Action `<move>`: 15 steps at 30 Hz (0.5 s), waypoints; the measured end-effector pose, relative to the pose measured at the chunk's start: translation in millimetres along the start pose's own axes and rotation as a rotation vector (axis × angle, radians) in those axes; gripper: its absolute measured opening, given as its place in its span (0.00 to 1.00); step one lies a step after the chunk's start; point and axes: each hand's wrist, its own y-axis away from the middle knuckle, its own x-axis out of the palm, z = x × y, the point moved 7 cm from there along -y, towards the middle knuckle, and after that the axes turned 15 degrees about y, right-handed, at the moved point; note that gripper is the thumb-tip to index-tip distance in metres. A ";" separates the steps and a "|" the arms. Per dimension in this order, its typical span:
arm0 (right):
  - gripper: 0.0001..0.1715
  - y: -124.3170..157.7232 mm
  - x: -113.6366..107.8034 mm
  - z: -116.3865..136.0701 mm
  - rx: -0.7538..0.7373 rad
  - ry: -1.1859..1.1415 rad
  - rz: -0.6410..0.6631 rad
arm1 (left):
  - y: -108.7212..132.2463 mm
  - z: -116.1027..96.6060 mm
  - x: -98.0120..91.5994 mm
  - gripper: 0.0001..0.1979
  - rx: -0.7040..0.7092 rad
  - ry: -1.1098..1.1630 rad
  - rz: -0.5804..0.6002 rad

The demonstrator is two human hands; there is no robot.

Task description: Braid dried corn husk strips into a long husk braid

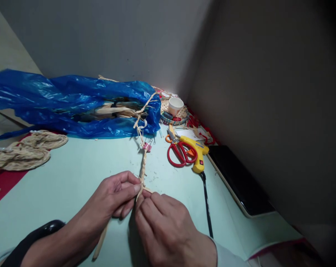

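A braided straw cord (142,167) runs across the pale green table (73,174) from the blue plastic bag (73,105) to my hands. My left hand (112,202) pinches the near end of the braid with thumb and fingers closed. My right hand (162,226) is closed on loose straw strands right beside it, the two hands touching. A loose strand (99,243) trails under my left wrist. A pink binder clip (147,147) grips the braid farther up.
Red scissors (180,154) and a yellow glue gun (197,152) with a black cable lie to the right. A dark tablet (240,178) sits by the wall. Coiled braids (26,150) lie at the left. A white cup (175,106) stands on a woven tray behind.
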 end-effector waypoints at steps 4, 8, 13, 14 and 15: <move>0.11 0.9 -3.5 -19.5 0.262 -0.153 0.087 | -0.9 -2.2 -5.4 0.14 0.056 -0.007 0.005; 0.10 8.9 6.7 -52.7 0.705 -0.445 0.253 | -2.0 -2.0 -5.8 0.14 0.051 0.012 0.022; 0.16 9.5 37.7 -49.8 0.797 -0.788 0.571 | 1.6 1.0 -3.0 0.09 0.060 0.023 0.069; 0.16 9.0 40.3 -49.1 0.800 -0.805 0.584 | 2.9 1.0 -2.9 0.08 0.066 0.008 0.066; 0.16 8.8 41.9 -49.2 0.806 -0.806 0.583 | 4.5 0.9 -2.6 0.07 0.066 -0.010 0.063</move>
